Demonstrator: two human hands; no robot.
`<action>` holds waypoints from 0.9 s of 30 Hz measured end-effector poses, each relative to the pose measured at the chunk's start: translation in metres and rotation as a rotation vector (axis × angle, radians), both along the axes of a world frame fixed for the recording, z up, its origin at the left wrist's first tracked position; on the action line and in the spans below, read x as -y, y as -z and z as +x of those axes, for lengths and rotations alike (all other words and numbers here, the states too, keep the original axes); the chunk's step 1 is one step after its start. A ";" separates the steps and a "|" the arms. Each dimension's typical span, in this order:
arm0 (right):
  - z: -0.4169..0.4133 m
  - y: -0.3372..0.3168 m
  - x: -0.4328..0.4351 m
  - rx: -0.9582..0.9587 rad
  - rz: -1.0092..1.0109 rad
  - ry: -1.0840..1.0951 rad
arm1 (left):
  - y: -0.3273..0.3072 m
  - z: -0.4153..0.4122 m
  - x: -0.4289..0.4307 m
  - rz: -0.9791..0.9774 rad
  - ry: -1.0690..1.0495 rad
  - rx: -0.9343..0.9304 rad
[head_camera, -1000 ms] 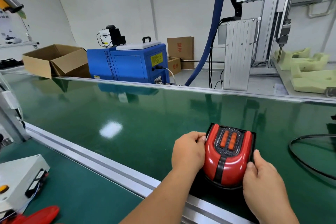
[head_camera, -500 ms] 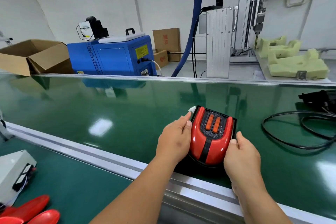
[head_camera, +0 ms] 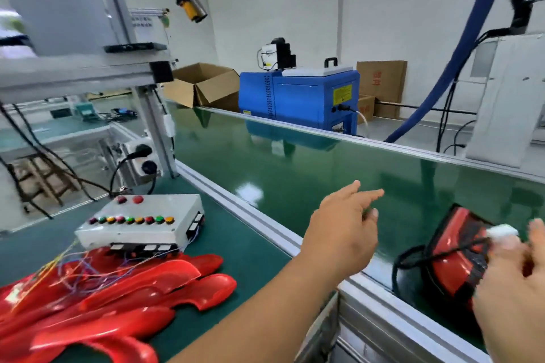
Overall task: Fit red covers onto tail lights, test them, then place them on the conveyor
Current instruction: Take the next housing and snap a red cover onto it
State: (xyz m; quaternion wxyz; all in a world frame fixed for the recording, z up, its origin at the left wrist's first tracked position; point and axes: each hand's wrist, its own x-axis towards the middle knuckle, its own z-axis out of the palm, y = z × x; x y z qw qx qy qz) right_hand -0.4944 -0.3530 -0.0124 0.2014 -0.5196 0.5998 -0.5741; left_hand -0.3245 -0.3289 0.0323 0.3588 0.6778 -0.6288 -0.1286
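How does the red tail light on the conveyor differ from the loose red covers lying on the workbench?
The tail light lies alone on the conveyor belt; the red covers are piled together on the workbench. The tail light shows black parts and a black cable; the covers are plain red shells. The right hand is at the tail light; no hand touches the covers. Both are glossy red.

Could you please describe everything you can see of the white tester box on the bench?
The tester box is a flat white rectangular case lying on the green bench mat. Its top carries two red buttons and a row of coloured ones; connectors line its sides. Thin coloured wires run from it over the red covers. Neither hand touches it.
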 end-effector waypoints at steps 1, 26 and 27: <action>0.018 -0.005 -0.007 -0.006 -0.026 -0.018 | -0.004 0.010 -0.013 -0.018 -0.025 0.001; 0.339 -0.008 -0.277 -0.265 -0.370 -1.513 | 0.021 0.213 -0.386 -0.192 -1.046 0.052; 0.352 -0.005 -0.286 -0.313 -0.346 -1.568 | 0.022 0.226 -0.398 -0.202 -1.106 0.051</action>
